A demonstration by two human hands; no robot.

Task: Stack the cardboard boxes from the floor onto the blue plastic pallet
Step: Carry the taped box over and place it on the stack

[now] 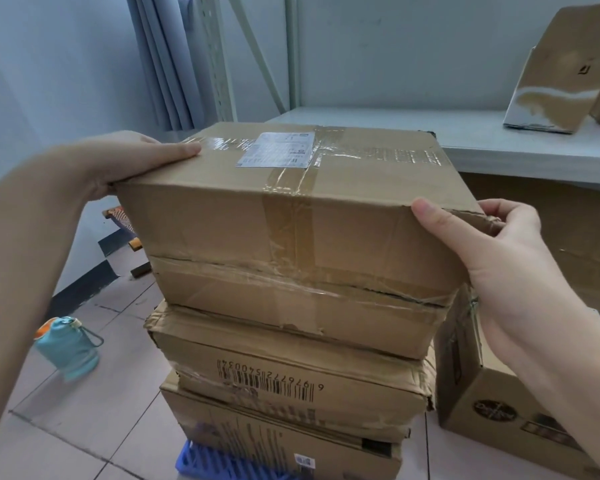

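Note:
A taped cardboard box (291, 223) with a white shipping label sits on top of a stack. My left hand (132, 161) grips its left edge, thumb on the top face. My right hand (482, 237) grips its near right corner, thumb on the front face. Under it lie a crumpled barcode box (291, 379) and a lower printed box (278, 445). The blue plastic pallet (201, 462) shows only as a corner beneath the stack.
Another cardboard box (492, 407) stands on the floor right of the stack. A teal water bottle (68, 344) lies on the tiles at left. A grey shelf (482, 140) behind holds an opened carton (561, 67). A wall runs along the left.

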